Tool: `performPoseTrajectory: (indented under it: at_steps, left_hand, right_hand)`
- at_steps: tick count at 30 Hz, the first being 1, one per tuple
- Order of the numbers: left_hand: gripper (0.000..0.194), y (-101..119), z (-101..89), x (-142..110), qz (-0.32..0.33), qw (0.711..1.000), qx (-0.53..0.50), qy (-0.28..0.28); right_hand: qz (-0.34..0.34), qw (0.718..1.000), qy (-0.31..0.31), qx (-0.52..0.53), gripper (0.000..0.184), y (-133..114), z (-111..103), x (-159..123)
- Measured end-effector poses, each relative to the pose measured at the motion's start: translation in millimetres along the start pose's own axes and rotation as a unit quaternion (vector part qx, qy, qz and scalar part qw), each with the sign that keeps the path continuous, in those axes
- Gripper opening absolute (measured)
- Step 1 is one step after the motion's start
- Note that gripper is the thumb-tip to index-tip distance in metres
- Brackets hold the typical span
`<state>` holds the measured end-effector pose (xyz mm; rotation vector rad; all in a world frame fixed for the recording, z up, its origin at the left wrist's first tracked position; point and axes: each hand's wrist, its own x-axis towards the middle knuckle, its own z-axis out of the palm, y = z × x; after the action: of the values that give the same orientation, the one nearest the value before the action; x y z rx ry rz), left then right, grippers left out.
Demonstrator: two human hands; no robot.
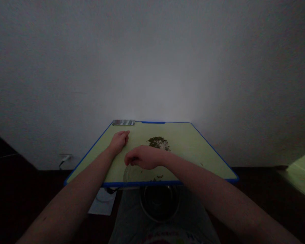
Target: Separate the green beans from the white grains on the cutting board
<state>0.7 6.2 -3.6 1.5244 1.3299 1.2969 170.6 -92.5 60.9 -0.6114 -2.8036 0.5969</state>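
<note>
My left hand (119,142) rests on the left part of the pale yellow-green tabletop (185,144), its fingers curled in a loose fist; no object shows in it. My right hand (145,157) reaches across to the left with fingertips pinched together and pointing down. Beneath those fingertips stands a clear round dish (128,174) near the front edge. Whatever the pinch holds is too small or hidden to make out. Beyond my right wrist lies a loose pile of small dark bits (156,141), thinner on its right side. A few more bits (157,178) lie by the front edge.
On my lap sits a round dark metal bowl (159,217), just under the table's blue front edge (205,181). A patterned flat strip (123,122) lies at the back left corner. The wall (152,67) rises directly behind the table. A single dark fragment (201,164) lies to the right.
</note>
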Motion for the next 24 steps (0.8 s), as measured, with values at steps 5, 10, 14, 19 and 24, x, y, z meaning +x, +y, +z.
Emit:
performPoseTrajectory:
  at_steps: [5, 10, 14, 19, 24]
  left_hand:
    - [0.036, -7, 0.0, 4, 0.006, 1.000, -0.003, -0.008]
    - [0.039, -5, -1.0, 1, 0.008, 1.000, -0.012, -0.015]
    - [0.040, -2, -1.0, -1, 0.001, 1.000, -0.005, -0.008]
    - [0.039, 0, 0.1, -1, -0.002, 1.000, -0.019, -0.013]
    - [0.039, -2, 0.8, 0, -0.007, 0.999, -0.030, -0.015]
  right_hand:
    - [-0.027, 0.988, -0.144, 0.041, 0.026, 12, 5, 24]
    - [0.012, 0.991, -0.129, 0.045, 0.027, 16, 3, -2]
    - [0.040, 0.996, -0.084, 0.015, 0.028, 13, 0, -29]
    - [0.093, 0.996, 0.001, -0.005, 0.030, 12, 0, -59]
    - [0.174, 0.983, 0.064, 0.013, 0.032, 12, 6, -87]
